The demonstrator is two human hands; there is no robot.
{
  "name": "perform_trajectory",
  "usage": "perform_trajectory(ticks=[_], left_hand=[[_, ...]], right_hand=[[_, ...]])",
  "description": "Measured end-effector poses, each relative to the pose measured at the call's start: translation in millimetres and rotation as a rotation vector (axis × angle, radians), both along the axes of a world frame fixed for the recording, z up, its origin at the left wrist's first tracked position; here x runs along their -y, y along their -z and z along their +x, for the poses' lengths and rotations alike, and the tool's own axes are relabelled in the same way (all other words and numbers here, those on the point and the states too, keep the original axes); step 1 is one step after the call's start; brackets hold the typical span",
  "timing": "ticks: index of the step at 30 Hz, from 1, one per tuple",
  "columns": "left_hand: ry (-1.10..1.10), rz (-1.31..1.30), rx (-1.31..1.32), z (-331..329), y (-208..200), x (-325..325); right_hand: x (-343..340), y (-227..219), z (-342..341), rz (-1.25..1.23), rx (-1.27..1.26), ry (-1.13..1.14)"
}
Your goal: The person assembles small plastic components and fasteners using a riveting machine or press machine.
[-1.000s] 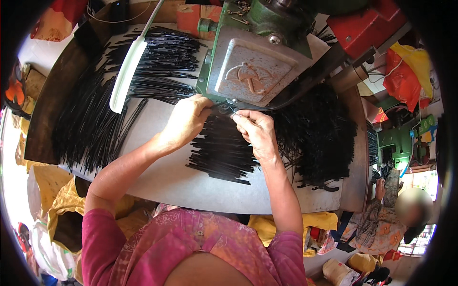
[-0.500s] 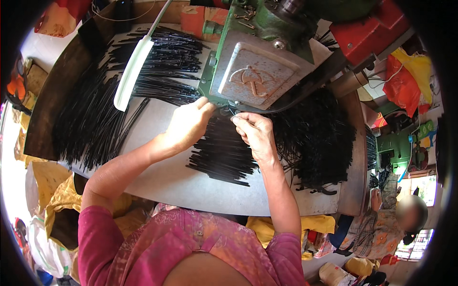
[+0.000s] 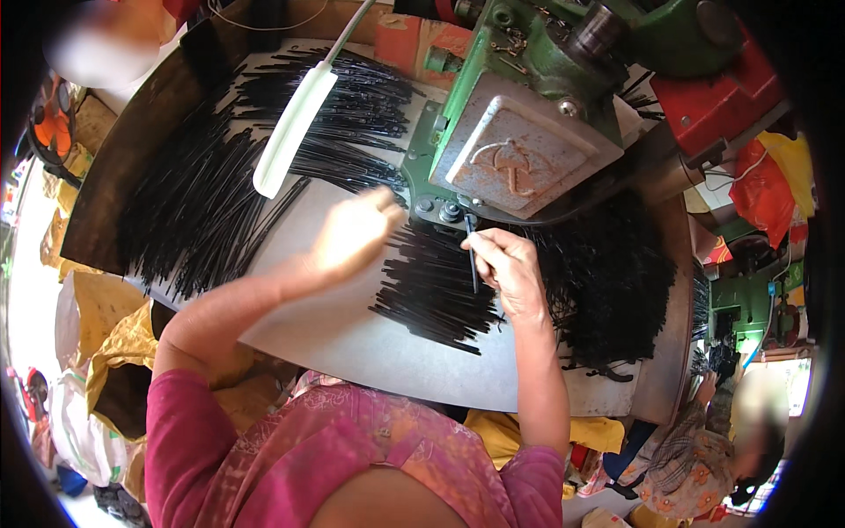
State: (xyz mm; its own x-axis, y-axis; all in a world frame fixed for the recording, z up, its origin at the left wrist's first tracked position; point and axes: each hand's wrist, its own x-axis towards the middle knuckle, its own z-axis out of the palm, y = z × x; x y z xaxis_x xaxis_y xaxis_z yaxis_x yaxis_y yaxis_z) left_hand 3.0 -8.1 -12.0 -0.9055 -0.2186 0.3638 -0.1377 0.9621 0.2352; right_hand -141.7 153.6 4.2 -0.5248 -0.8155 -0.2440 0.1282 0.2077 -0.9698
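Note:
My right hand [image 3: 513, 268] pinches a thin dark rod [image 3: 473, 260] between thumb and forefinger. The rod hangs just below the bolted working point [image 3: 451, 212] of a green machine [image 3: 493, 57]. To the left of that point, my left hand [image 3: 352, 227] is over the table and smeared by motion, so its fingers cannot be made out. A bundle of black rods [image 3: 431, 290] lies on the table between and below my hands. On the right, beside my right hand, a thick heap of black rods [image 3: 616, 290] spreads out.
More black rods lie in a pile at left [image 3: 189, 202] and at the back [image 3: 326, 97]. A white lamp [image 3: 297, 132] hangs over them. A raised rim [image 3: 92, 207] bounds the pale table [image 3: 378, 352]. Yellow sacks [image 3: 123, 352] stand at left; another person [image 3: 687, 458] sits at right.
My right hand has drawn back slightly from the machine, bringing the rod into plain view. My left hand has come away from the working point. The whole view has shifted.

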Motion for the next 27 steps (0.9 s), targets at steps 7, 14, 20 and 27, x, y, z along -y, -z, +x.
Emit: perform_trajectory(ticks=[7, 14, 20, 27], left_hand=[[0.072, -0.258, 0.080, 2, 13, 52], [0.188, -0.024, -0.059, -1, -4, 55], [0.139, 0.014, -0.088, -16, -15, 8], [0.123, 0.315, -0.194, -21, -6, -7]], right_hand=[[-4, 7, -5, -0.189, 0.303, 0.280], [4, 7, 9, -0.271, 0.379, 0.438], [16, 14, 14, -0.451, 0.480, 0.502], [21, 15, 20, -0.485, 0.487, 0.522]])
